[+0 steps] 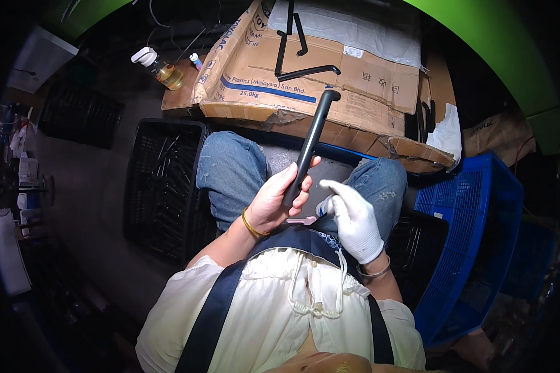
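Fingers (305, 184) of the bare left hand (271, 202) were clamped around the near part of a black bar (315, 138), the thumb lying along its left side and the fingertips wrapping its right. A yellow bangle (253, 225) ringed that wrist, which angled inward, with the hand held between the knees of a pair of blue jeans (233, 174). The right hand (359, 229), in a white glove, hung just beside it, back turned up; one finger stretched left toward the bar, apart from the others, which were bent and partly hidden. A gap separated glove from bar.

The bar slanted from near left to far right, its far end standing in front of printed cardboard (330, 55). It was slim, straight and smooth, with a soft sheen and a short bent end turning right. More bent black bars (308, 73) lay farther off on the cardboard.

Blue lettering ran across the cardboard's left half above a thick blue stripe, with dark characters at the right and a small white label (353, 51) farther off. A brown bag (496, 140) at the far right also bore lettering.
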### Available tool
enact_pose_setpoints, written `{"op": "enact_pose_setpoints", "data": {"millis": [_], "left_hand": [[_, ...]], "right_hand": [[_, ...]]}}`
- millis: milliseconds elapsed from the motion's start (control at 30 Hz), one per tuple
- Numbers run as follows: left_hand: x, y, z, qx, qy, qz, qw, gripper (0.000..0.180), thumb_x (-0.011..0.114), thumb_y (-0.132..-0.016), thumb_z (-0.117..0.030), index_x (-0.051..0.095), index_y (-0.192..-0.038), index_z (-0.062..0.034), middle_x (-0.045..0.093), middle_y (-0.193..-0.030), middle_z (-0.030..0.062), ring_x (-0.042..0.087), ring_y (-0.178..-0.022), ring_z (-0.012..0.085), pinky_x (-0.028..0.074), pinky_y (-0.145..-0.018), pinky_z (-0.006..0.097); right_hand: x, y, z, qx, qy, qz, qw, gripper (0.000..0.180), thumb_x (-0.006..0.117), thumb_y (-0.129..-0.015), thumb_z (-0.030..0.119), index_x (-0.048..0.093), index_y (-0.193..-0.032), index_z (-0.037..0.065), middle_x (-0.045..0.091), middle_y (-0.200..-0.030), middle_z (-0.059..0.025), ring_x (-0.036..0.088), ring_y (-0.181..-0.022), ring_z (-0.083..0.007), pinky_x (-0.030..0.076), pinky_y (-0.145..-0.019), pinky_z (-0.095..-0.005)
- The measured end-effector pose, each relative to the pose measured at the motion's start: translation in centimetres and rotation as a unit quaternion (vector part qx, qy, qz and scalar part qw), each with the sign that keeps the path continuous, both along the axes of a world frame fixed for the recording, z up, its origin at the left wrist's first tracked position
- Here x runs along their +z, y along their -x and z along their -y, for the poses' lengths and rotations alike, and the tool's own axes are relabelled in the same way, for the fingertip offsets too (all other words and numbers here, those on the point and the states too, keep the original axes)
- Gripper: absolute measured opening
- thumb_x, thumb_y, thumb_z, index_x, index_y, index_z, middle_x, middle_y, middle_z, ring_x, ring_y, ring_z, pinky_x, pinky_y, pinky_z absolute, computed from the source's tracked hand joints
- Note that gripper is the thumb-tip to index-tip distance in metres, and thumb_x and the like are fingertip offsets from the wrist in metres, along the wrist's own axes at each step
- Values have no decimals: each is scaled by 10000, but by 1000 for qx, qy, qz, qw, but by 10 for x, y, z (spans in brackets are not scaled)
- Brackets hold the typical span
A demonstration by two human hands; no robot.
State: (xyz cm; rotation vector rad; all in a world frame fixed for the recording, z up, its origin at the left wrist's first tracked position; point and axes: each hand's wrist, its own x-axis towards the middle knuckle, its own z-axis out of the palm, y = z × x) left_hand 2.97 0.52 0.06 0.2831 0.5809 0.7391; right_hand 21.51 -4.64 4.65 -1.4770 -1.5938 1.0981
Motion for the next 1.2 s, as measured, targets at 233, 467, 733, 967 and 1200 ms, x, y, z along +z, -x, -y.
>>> {"op": "enact_pose_setpoints", "data": {"millis": [233,467,733,967,1200], "left_hand": [[-8,4,10,-27,-104,-61,992,447,323,-1071,-403,376,-1396,-101,525,-848,29,470,-484,57,368,-368,179],[4,1,11,-37,-83,-100,991,435,333,-1073,-362,412,-1387,-71,547,-839,40,462,-441,72,370,-362,184],[-7,4,12,-45,-113,-110,986,457,362,-1069,-334,415,-1424,-52,553,-835,24,471,-442,75,390,-384,205],[-4,4,10,-53,-127,-127,982,460,369,-1067,-342,431,-1414,-46,553,-809,16,470,-447,69,378,-389,197],[3,4,8,-61,-146,-152,976,457,375,-1065,-345,444,-1408,-50,557,-808,6,467,-451,53,371,-391,185]], "right_hand": [[-7,13,5,22,-72,65,995,100,556,-953,108,610,-1027,67,645,-765,-144,661,-680,-348,521,-593,-414],[-4,16,5,43,-39,133,989,70,558,-950,105,602,-945,50,639,-772,-186,656,-718,-382,512,-595,-407],[-7,17,1,97,-99,211,968,126,551,-955,220,605,-936,108,649,-752,-94,665,-609,-295,539,-542,-388],[-8,19,-1,109,-116,222,962,140,557,-957,240,599,-922,111,647,-734,-100,663,-605,-296,532,-535,-386],[-11,17,-4,120,-108,230,960,143,563,-955,244,590,-906,113,646,-693,-108,661,-597,-301,527,-533,-394]]}}
